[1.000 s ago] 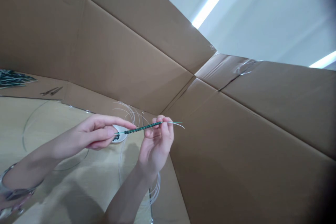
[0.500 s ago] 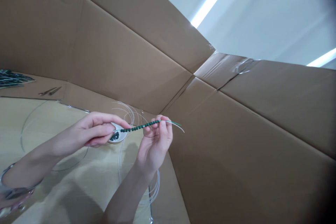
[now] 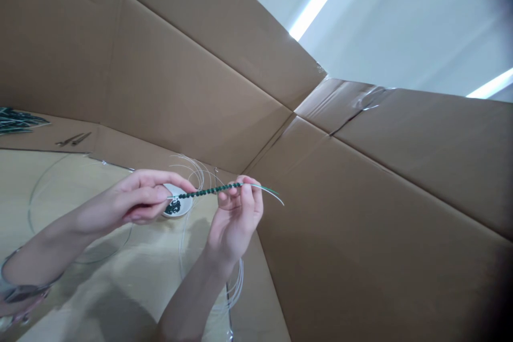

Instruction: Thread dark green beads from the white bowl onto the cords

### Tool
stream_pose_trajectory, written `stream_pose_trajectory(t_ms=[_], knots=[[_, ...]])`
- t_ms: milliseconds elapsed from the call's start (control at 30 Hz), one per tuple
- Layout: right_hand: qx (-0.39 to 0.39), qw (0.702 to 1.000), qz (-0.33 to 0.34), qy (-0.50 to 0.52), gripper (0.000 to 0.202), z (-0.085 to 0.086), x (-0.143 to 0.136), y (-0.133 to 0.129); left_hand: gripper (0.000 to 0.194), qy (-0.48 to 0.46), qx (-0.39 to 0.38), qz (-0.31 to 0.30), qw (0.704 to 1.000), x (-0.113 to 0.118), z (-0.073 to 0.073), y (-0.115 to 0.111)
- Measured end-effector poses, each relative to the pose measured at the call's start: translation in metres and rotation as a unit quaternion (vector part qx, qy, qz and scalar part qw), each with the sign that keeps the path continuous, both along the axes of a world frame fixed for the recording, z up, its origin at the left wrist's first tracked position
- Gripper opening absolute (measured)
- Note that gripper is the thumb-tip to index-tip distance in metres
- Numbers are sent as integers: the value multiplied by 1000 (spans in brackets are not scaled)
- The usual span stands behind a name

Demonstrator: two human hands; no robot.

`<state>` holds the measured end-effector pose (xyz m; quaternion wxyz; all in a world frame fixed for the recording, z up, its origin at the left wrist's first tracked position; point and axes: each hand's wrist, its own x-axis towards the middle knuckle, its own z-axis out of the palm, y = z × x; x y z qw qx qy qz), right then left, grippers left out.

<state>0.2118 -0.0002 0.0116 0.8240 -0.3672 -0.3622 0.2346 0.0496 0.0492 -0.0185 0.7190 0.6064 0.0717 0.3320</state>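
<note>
A string of dark green beads point(image 3: 210, 191) stretches between my two hands, sloping slightly up to the right. My left hand point(image 3: 144, 197) pinches the thin pale string just beyond the left end of the beads, its index finger reaching over them. Thumb and fingers of my right hand point(image 3: 238, 211) close on the right end, where a white and a green strand point(image 3: 272, 195) stick out to the right. Below the beads, beside my left fingertips, a small white bowl point(image 3: 186, 208) holds loose dark green beads point(image 3: 173, 206).
Coils of clear line point(image 3: 239, 286) lie on the wooden table point(image 3: 120, 299), beside and behind my hands. Two metal tools point(image 3: 74, 139) and a dark green bundle point(image 3: 20, 120) rest at the back left. Cardboard walls point(image 3: 192, 80) surround the table's back and right.
My left hand has shifted slightly left, away from my right hand. The beaded string looks straighter, and more of the white bowl shows.
</note>
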Motion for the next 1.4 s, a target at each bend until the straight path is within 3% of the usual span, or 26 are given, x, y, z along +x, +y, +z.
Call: stream_pose_trajectory(t_ms=[700, 1400], knots=[[44, 998, 18, 39, 12, 5, -4, -4, 28, -24, -19, -46, 998, 0, 1, 4], [31, 999, 23, 24, 13, 5, -7, -5, 36, -36, -19, -95, 995, -1, 1, 5]])
